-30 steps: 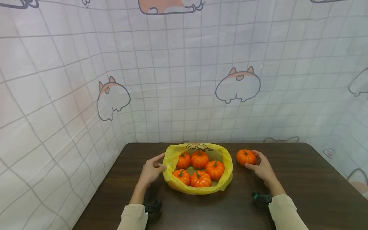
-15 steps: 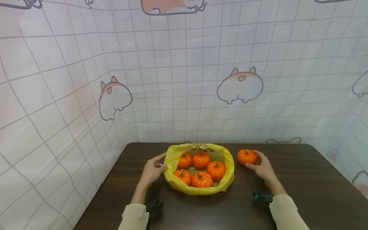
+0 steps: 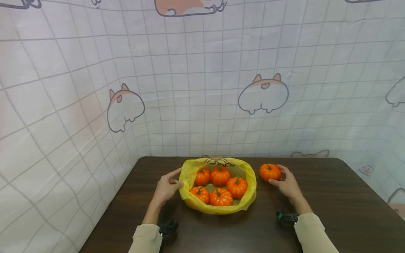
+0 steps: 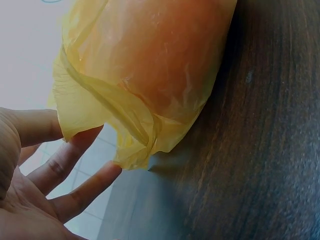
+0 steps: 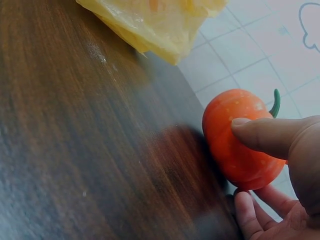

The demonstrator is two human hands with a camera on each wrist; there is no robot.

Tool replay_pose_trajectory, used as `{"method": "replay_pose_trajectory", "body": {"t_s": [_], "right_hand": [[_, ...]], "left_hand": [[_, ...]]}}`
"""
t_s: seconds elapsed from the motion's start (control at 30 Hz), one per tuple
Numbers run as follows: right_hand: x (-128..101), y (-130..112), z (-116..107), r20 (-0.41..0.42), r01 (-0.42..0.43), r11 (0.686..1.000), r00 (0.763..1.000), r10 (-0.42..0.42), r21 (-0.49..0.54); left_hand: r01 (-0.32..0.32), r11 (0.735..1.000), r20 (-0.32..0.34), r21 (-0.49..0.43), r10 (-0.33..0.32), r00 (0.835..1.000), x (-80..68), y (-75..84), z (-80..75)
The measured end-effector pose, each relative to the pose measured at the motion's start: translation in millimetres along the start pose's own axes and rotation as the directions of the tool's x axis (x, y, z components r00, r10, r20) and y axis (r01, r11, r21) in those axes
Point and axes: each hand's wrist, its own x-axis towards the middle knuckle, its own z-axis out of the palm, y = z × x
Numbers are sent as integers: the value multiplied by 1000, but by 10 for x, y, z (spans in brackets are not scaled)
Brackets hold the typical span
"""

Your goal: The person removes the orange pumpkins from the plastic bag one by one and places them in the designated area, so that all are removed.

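Observation:
A yellow plastic bag stands with its mouth wide on the dark table, and several small orange pumpkins with green stems lie inside. At its left side my left hand holds the rim between thumb and fingers. In the left wrist view, thin folds of the bag cover some of the fingertips. To the right of the bag, my right hand grips another small pumpkin. The right wrist view has the thumb across this pumpkin and the other fingers beneath and behind it, close over the tabletop.
The dark wooden table ends at the back against a white grid-patterned curtain with cartoon dogs. More of that cloth runs along the left and right sides. Each wrist wears a black band.

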Motion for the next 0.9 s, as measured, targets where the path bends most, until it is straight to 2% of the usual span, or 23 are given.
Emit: {"method": "replay_pose_trajectory", "body": {"t_s": [0.57, 0.9], "right_hand": [[-6, -2, 27, -39, 10, 1000, 999, -10, -6], [-4, -10, 36, -38, 12, 999, 999, -13, -36]], "left_hand": [[-13, 1000, 2, 9, 13, 1000, -6, -2, 15], [8, 1000, 0, -4, -8, 1000, -8, 18, 7]]}}
